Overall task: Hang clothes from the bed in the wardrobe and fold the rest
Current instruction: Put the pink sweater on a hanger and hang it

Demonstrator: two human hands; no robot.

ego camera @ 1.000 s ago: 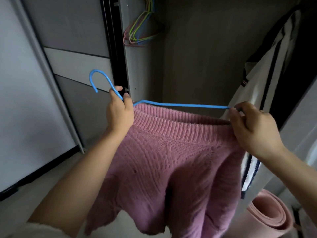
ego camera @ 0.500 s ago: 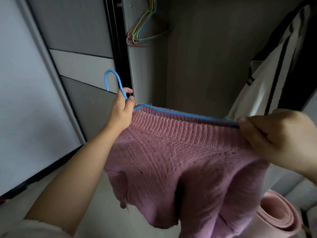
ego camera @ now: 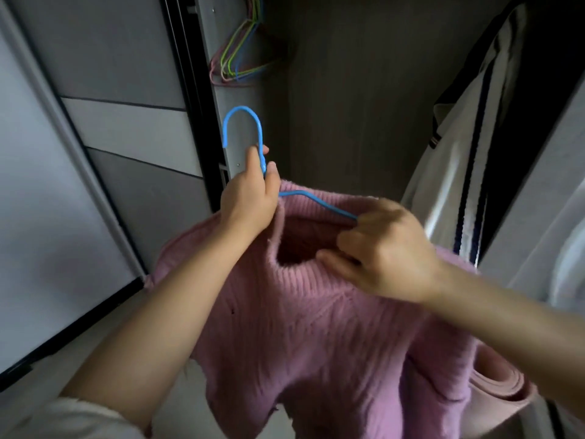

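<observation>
Head view: left hand (ego camera: 248, 201) fingers grip blue hanger (ego camera: 243, 128) neck; right hand (ego camera: 384, 251) fingers pinch pink sweater (ego camera: 316, 327) collar.

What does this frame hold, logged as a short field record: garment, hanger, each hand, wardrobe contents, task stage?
garment: pink ribbed knit sweater, neck opening facing the camera
hanger: blue wire hanger, hook up, one arm running into the neck opening
left hand: left hand grips the hanger neck below the hook
right hand: right hand pinches the sweater collar at the hanger arm
wardrobe: bunch of coloured wire hangers; white garment with dark stripes
stage: sweater not yet hung
</observation>
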